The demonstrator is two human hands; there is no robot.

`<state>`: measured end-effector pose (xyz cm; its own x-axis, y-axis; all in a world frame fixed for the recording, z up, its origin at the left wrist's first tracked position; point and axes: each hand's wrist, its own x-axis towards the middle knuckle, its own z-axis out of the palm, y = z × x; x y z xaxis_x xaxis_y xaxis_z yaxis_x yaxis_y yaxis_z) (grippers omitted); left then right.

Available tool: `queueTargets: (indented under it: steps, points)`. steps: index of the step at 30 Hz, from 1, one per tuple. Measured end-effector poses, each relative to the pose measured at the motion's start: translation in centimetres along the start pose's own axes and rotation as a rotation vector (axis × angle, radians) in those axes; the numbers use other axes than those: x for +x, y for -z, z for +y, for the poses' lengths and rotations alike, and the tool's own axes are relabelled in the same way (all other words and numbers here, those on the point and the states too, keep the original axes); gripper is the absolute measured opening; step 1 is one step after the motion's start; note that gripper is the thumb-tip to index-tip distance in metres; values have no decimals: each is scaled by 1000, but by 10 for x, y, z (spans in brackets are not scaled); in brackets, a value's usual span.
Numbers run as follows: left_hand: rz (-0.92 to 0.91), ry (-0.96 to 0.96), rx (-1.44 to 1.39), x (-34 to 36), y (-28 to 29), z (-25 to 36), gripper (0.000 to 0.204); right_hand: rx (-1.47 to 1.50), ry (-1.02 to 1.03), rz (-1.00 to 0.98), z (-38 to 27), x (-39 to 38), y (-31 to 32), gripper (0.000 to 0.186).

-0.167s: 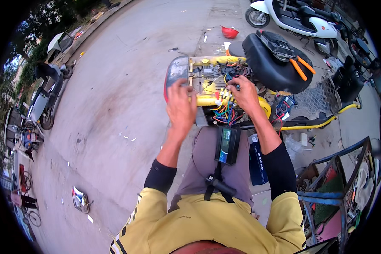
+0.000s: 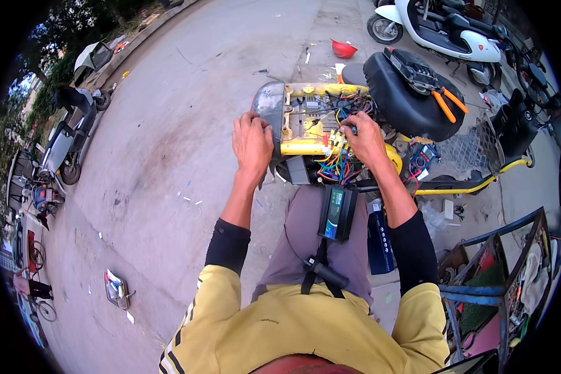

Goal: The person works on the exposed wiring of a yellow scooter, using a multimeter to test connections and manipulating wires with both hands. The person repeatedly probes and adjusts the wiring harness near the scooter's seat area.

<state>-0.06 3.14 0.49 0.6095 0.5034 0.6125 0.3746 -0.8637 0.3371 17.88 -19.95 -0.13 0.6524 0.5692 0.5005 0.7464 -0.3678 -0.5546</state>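
A yellow-framed scooter body (image 2: 298,148) lies open before my knees, its wiring exposed. At its rear end, my left hand (image 2: 252,144) is over the edge of the grey tail panel (image 2: 270,100). The fingers are bent close together; what they hold, if anything, is hidden. With closed fingers, my right hand (image 2: 366,140) pinches a small dark teal piece (image 2: 354,130) over a row of yellow-marked connectors (image 2: 338,140). Just below the connectors, a bundle of coloured wires (image 2: 335,167) spreads out. A black box with a label (image 2: 338,213) rests between my thighs.
A black seat (image 2: 411,93) with orange-handled pliers (image 2: 445,105) on it sits right of the wiring. Beside the frame lies a multimeter (image 2: 422,157). A blue metal rack (image 2: 480,293) stands at the lower right. A red bowl-shaped thing (image 2: 343,50) and a white scooter (image 2: 442,31) are farther off.
My left hand has moved left and slightly down, from above the frame's rear corner to the tail panel's edge. My right hand stays at the connectors. The whole view has shifted slightly.
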Motion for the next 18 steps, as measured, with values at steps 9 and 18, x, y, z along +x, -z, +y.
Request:
queueTargets:
  steps: [9, 18]
  points:
    - [71, -83, -299, -32, 6, 27, 18, -101, -13, -105, -10, -7, 1, 15]
    - [-89, -128, -338, -86, -27, 108, 14, -131, -81, -118, -12, -3, -1, 18]
